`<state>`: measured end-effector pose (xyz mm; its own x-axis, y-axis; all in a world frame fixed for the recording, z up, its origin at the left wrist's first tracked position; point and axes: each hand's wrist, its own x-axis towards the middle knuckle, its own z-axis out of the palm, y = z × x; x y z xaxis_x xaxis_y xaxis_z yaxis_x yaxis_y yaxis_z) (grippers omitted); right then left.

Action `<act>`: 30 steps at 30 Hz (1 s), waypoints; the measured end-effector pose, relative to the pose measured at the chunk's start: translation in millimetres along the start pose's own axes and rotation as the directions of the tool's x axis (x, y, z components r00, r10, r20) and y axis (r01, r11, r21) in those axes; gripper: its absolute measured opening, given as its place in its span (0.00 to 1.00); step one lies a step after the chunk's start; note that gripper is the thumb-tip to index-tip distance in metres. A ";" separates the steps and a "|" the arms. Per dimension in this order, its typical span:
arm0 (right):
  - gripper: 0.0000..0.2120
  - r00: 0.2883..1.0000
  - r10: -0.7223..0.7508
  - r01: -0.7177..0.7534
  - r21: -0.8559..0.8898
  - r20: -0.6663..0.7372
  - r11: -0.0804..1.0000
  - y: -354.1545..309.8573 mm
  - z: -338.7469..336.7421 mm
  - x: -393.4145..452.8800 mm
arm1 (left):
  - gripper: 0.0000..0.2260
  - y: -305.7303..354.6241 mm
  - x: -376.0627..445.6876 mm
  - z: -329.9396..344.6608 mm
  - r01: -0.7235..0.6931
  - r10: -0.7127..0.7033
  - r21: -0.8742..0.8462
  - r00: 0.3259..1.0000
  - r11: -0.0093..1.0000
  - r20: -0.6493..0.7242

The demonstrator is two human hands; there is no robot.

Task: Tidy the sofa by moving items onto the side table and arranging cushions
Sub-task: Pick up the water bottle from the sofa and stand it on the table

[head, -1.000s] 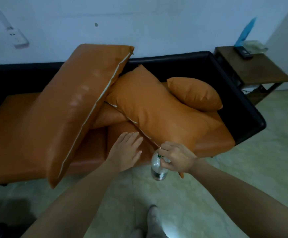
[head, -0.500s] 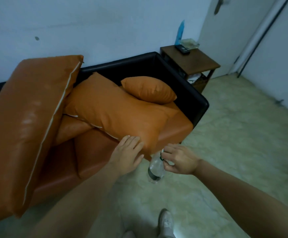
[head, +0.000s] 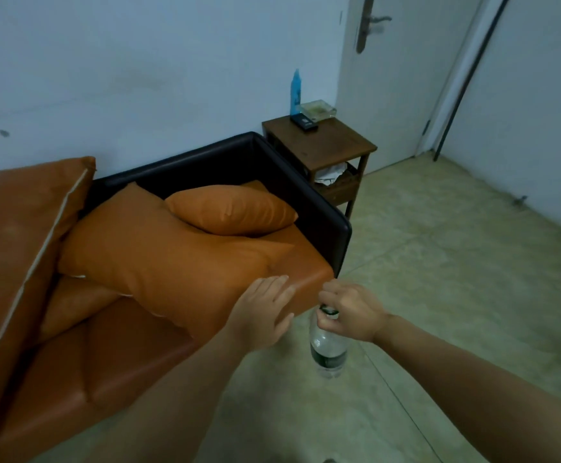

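My right hand (head: 352, 312) has its grip pinched round the neck of the water bottle (head: 327, 349), hanging clear of the sofa's (head: 309, 275) front corner over the floor. My left hand (head: 262, 312) rests open-palmed on the big cushion (head: 159, 252). I'd carry the bottle upright to the table (head: 332, 142), aiming for its bare front edge.

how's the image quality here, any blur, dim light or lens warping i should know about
Head view: dim, flat, bluish indoor light with no hard shadows or glare; the wide-angle lens bends the door edges and stretches both forearms at the bottom. The right hand gripping the clear bottle and the left hand look slightly soft; small items on the side table are too blurry to identify well.
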<state>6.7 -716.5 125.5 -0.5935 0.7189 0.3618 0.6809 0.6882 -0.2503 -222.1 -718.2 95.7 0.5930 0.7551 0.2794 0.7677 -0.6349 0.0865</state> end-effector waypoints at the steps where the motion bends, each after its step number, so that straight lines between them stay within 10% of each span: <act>1: 0.08 1.000 0.003 -0.003 -0.005 -0.017 1.000 12.4 -4.8 -1.0 | 0.20 5.3 13.0 4.0 -0.005 0.005 -0.003 1.000 1.000 0.001; 30: 0.09 0.961 -0.128 0.086 -0.178 -0.245 0.980 391.5 -129.2 234.6 | 0.22 -118.4 436.7 47.2 0.104 -0.096 0.206 0.994 0.973 -0.048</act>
<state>189.4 -291.0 228.4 -0.5527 0.5784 0.6000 0.6932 0.7187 -0.0543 -42.6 -305.5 162.3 0.5041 0.8041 0.3151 0.8587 -0.5056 -0.0837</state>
